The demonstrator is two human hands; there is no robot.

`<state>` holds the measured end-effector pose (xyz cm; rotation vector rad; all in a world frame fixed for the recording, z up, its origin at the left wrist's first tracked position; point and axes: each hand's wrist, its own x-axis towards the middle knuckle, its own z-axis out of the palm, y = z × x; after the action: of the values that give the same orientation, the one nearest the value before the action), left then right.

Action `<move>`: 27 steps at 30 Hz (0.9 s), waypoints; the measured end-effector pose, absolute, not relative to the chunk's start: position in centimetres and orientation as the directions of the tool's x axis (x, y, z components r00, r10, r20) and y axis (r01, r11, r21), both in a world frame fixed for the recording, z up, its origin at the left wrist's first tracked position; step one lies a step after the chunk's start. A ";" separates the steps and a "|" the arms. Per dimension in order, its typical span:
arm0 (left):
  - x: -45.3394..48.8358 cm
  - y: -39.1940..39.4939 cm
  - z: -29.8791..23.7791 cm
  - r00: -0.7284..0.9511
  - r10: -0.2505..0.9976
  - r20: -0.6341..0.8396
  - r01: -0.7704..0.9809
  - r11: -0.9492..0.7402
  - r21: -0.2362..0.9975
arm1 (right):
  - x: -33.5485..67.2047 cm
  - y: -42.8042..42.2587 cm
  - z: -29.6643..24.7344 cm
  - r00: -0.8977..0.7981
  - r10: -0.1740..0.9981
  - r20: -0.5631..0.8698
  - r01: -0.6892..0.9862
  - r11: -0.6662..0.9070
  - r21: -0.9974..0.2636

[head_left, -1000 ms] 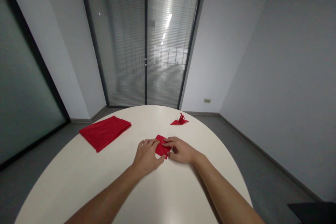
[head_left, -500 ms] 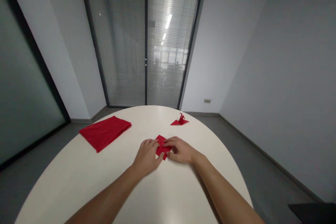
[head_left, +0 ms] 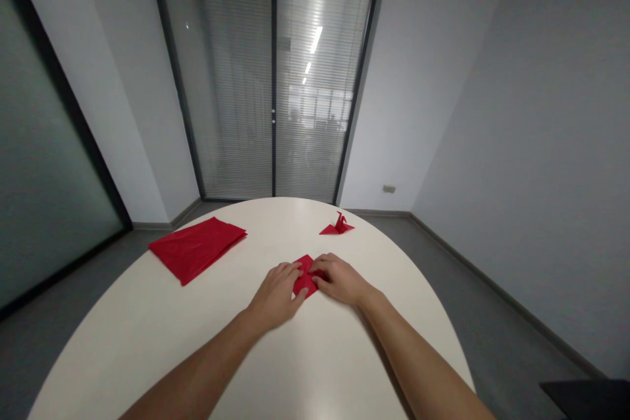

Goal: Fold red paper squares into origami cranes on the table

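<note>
A small folded piece of red paper point(head_left: 306, 275) lies on the table between my hands. My left hand point(head_left: 278, 292) holds down its left side, the fingers resting on top and the thumb at the near edge. At the right side, my right hand point(head_left: 342, 281) has its fingers curled and the thumb close to the index finger, pinching the paper's edge. Part of the paper is hidden under the fingers. Beyond my right hand stands a red origami crane point(head_left: 340, 224) with its wings spread.
A stack of larger red paper sheets point(head_left: 197, 248) lies at the left of the round white table point(head_left: 305, 367). Behind the table are a glass partition with blinds point(head_left: 236, 98) and grey walls. A black object point(head_left: 590, 399) shows at the lower right corner.
The small paper has turned slightly, its far corner shifting right. My right thumb and fingers have drawn closer together at its right edge. My left hand has barely moved.
</note>
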<state>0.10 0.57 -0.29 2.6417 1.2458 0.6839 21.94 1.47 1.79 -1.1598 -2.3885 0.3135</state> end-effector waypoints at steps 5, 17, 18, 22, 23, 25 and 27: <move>-0.1 0.6 0.1 0.594 0.735 0.327 0.660 -0.677 0.325 | 21.9 1.3 1.7 -0.504 0.810 0.299 0.716 0.586 -0.381; -0.5 0.9 -0.5 0.603 0.712 0.359 0.609 -0.702 0.370 | 21.8 1.2 1.5 -0.534 0.793 0.293 0.703 0.609 -0.367; -0.5 1.0 -0.5 0.605 0.711 0.358 0.606 -0.703 0.372 | 21.8 1.2 1.5 -0.537 0.793 0.288 0.703 0.610 -0.365; -0.7 1.1 -0.4 0.609 0.714 0.345 0.613 -0.700 0.367 | 21.8 1.1 1.7 -0.551 0.790 0.271 0.704 0.614 -0.357; -0.7 1.1 -0.4 0.611 0.713 0.342 0.613 -0.701 0.365 | 21.8 1.1 1.7 -0.554 0.789 0.266 0.705 0.614 -0.355; -0.8 1.0 -0.4 0.618 0.705 0.349 0.605 -0.709 0.362 | 21.8 1.1 1.8 -0.556 0.789 0.261 0.703 0.615 -0.357; -0.8 0.9 -0.4 0.622 0.692 0.367 0.592 -0.722 0.357 | 21.8 1.0 1.9 -0.538 0.795 0.279 0.704 0.606 -0.371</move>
<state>-0.85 0.89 -0.41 2.6436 1.0594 0.7255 21.82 1.05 1.88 -1.1951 -2.4156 0.2982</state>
